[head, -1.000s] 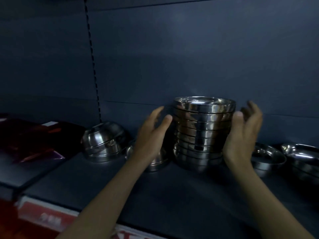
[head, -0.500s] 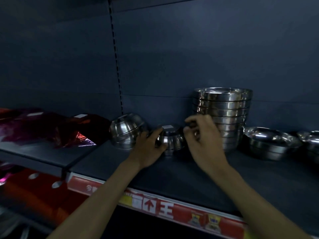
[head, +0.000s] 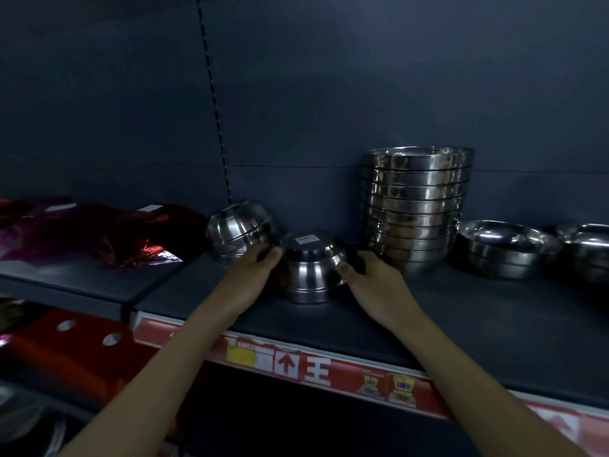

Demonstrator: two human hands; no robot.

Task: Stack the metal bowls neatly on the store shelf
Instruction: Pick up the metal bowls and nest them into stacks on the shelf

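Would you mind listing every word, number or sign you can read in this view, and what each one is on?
"王", white on red, with a white up arrow to its left: on the shelf-edge price strip.
Yellow tag on the same strip: print too blurred to read.
White sticker on the base of the upside-down bowl: too small to read.
Nothing else is legible.

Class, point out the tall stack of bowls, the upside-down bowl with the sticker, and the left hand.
tall stack of bowls [head: 416, 209], head view, side wall
upside-down bowl [head: 309, 268], head view, side wall
left hand [head: 253, 275], head view, back
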